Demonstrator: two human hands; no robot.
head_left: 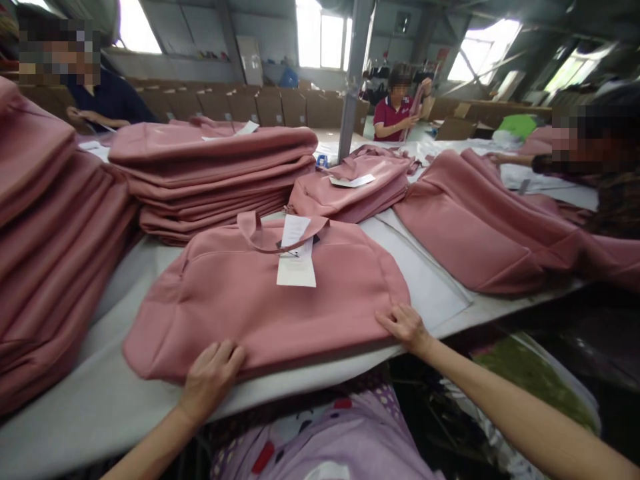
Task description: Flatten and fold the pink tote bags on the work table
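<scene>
on the white worktable (100, 400), flat pink fabric bag (260, 300) with white paper tag (296, 263), tag attached. left hand (210, 377) and right hand (405, 325) press its near edge, fingers spread flat, nothing gripped. not yet on the stack of pink bags (210, 173).

A pink padded bag (260, 300) lies flat on the tabletop (100, 400) at its near edge, handle loop (260, 233) on the far side, a white paper tag (297, 260) resting over the handle and upper panel.
</scene>
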